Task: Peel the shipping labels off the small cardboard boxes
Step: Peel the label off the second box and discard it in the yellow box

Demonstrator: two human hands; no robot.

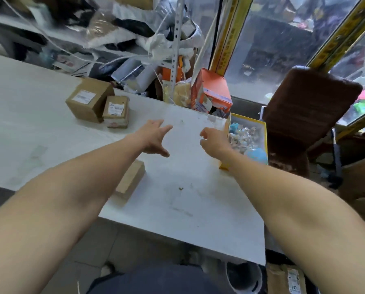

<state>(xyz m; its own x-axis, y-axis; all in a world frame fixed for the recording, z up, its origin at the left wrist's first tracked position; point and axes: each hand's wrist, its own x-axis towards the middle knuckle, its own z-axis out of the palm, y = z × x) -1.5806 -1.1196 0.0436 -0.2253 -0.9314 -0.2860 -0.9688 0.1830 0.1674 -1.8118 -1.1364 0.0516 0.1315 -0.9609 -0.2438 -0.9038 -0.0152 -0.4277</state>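
Two cardboard boxes with white shipping labels stand at the far left of the white table (188,198): a larger box (89,99) and a smaller box (116,111) touching its right side. A third small box (132,180) lies near the table's front, partly hidden under my left forearm, with no label showing. My left hand (154,139) hovers over the table with fingers spread, holding nothing. My right hand (214,139) is stretched toward the table's right edge, fingers loosely curled; whether they pinch anything I cannot make out.
A yellow box (262,134) full of crumpled scraps stands against the table's right edge. A brown padded chair (304,107) is to its right. Cluttered shelves and an orange carton (216,92) lie behind the table. A bucket (244,276) sits on the floor below.
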